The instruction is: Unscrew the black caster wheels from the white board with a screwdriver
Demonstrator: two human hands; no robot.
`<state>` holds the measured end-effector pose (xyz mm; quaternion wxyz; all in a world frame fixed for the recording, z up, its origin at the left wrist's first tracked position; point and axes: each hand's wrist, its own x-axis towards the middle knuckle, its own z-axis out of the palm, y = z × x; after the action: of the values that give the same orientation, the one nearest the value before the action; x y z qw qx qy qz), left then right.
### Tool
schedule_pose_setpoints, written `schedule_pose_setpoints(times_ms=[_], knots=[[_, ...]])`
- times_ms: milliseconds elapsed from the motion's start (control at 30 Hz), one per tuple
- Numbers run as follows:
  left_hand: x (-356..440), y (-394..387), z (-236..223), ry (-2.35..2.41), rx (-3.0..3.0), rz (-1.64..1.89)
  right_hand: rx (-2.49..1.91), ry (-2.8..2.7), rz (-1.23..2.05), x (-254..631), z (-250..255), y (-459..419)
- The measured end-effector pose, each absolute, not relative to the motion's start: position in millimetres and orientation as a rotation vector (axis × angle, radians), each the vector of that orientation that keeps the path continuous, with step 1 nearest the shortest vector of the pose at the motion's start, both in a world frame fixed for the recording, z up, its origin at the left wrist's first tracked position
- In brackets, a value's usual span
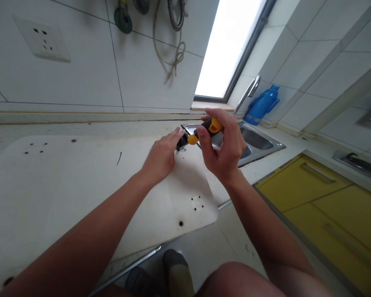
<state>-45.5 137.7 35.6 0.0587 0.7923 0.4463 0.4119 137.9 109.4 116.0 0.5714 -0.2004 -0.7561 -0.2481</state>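
My right hand point(224, 144) is closed around a screwdriver with a yellow and black handle point(207, 128), held tilted down to the left over the far corner of a white board point(80, 181). My left hand point(161, 156) rests on that board, its fingers curled around a small dark part point(181, 142) at the screwdriver's tip. The tip itself is hidden behind my fingers. The board lies flat on the counter and has several small drilled holes.
A steel sink point(259, 142) with a tap sits just beyond my hands. A blue jug point(262, 105) stands in the corner. Yellow cabinet drawers point(321, 194) run along the right. A wall socket point(43, 39) and hanging hose point(173, 37) are on the tiled wall. My feet show below.
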Motion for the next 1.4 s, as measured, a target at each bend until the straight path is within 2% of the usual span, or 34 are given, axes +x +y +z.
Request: schedule_pose_setpoints(times_ms=[467, 633, 867, 1100, 1267, 1400], knots=[[-45, 138, 34, 1.380, 2.391, 1.256, -0.728, -1.726, -0.583, 133, 124, 107], [-45, 137, 33, 1.360, 2.372, 1.292, -0.689, -1.671, -0.642, 128, 127, 116], [-46, 140, 31, 1.331, 2.363, 1.293, -0.648, -1.879, -0.436, 125, 140, 109], [-46, 138, 34, 1.350, 2.364, 1.280, -1.058, -1.849, -0.526, 130, 160, 108], [-46, 138, 32, 1.344, 2.370, 1.291, -0.992, -2.080, -0.324, 137, 172, 102], [-46, 139, 31, 1.328, 2.366, 1.311, -1.141, -2.080, -0.399, 137, 180, 97]])
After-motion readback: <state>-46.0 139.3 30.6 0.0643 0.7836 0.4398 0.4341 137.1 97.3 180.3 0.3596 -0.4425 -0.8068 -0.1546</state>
